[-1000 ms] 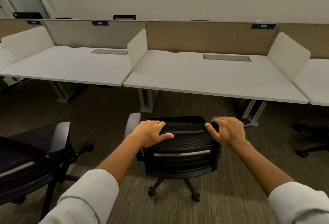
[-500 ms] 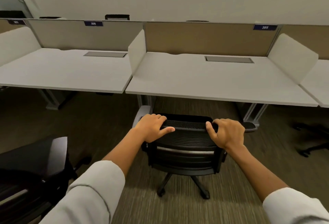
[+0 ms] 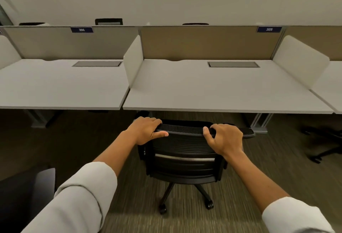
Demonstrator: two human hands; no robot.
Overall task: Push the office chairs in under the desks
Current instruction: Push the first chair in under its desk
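A black mesh-backed office chair (image 3: 183, 160) stands on its wheeled base in front of the white desk (image 3: 218, 92) labelled 305. Its seat reaches under the desk's front edge and is hidden. My left hand (image 3: 146, 131) grips the left end of the backrest's top rail. My right hand (image 3: 224, 138) grips the right end. The chair's right armrest (image 3: 247, 132) shows past my right hand.
A second white desk (image 3: 61, 86), labelled 306, adjoins on the left, with a white divider (image 3: 133, 62) between the two. Another dark chair (image 3: 27, 190) sits at the lower left. A chair base (image 3: 325, 145) lies under the desk at far right. Carpet covers the floor.
The chair has rolled forward with both hands on its backrest, and its front now sits under the desk edge. The chair at lower left has slid further out of view.
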